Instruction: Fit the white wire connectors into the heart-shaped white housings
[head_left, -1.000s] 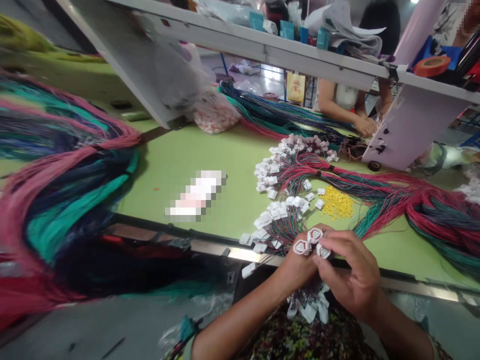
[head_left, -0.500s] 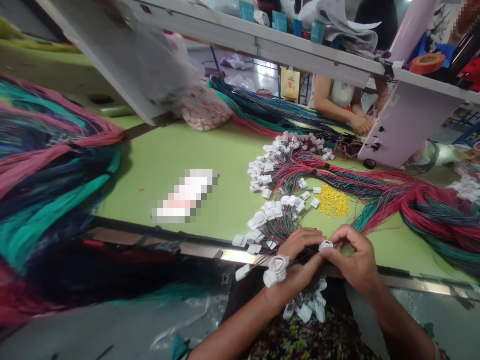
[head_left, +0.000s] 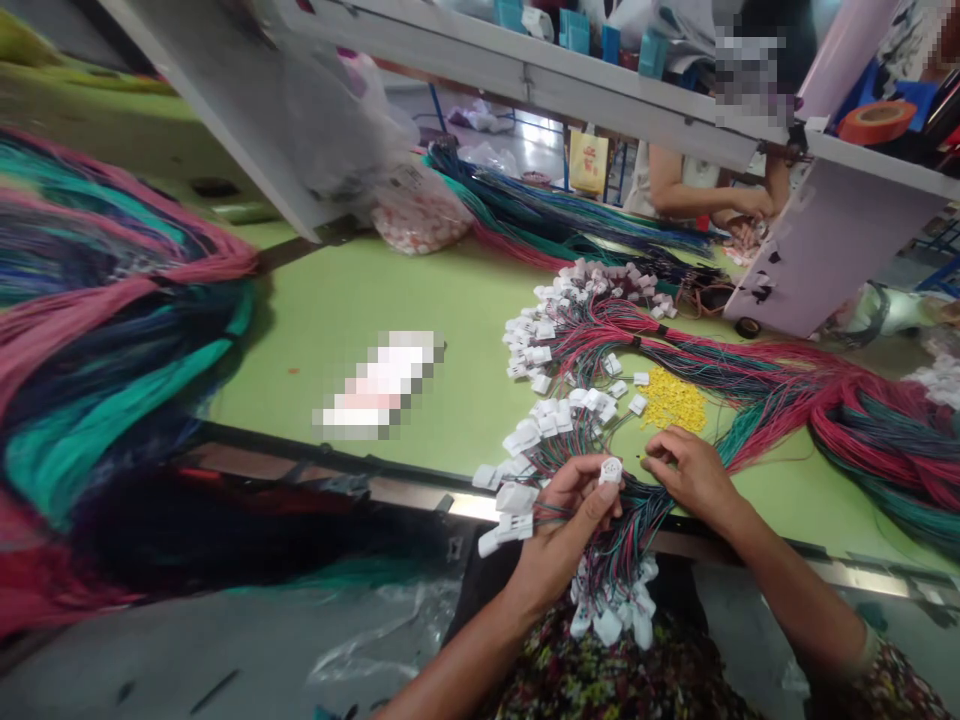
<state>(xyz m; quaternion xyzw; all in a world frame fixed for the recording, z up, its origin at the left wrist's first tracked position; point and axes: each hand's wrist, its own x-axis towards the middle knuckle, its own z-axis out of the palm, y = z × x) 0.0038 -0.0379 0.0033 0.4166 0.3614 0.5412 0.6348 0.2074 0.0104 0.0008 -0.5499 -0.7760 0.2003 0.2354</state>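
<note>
My left hand [head_left: 574, 510] pinches a white plug connector [head_left: 611, 470] between thumb and fingers, its round face with small holes turned up. Thin wires run from the held bundle [head_left: 645, 505] beneath it, and more white connectors [head_left: 516, 510] hang beside the wrist. My right hand [head_left: 694, 475] is apart from that connector, over the wires and just below a heap of small yellow pieces [head_left: 675, 400]. Its thumb and fingertips are drawn together; whatever they hold, if anything, is too small to name. Further white connectors [head_left: 611, 610] dangle over my lap.
Bundled wires with white connectors [head_left: 540, 330] lie on the green table [head_left: 360, 290]. Thick wire bundles rest at left [head_left: 120, 330] and right [head_left: 885, 420]. A bag of pale pieces [head_left: 420, 215] stands under the shelf [head_left: 600, 95]. Across the table, a co-worker's hands [head_left: 750, 205] are busy.
My right hand has left the white connector and lies to its right, nearer the yellow pieces. My left hand has shifted left and turned the connector's holed face up.
</note>
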